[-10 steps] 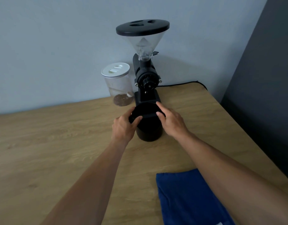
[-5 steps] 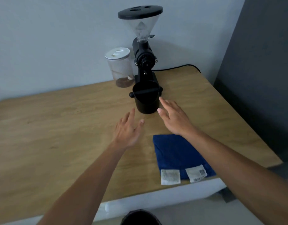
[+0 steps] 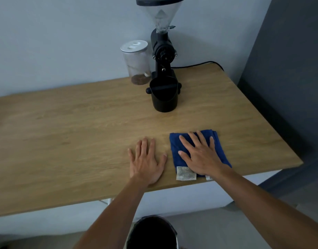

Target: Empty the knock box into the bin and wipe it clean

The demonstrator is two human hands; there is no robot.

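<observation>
Right hand [image 3: 202, 157] flat on cloth [image 3: 218, 146]; knock box [image 3: 163, 97] untouched.

Left hand [image 3: 146, 163] and right hand [image 3: 201, 156] lie flat, fingers spread, palms down.

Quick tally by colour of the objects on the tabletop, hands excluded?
Black: 2, the knock box and the coffee grinder
Blue: 1, the folded cloth
Clear: 1, the lidded jar
Total: 4
</observation>
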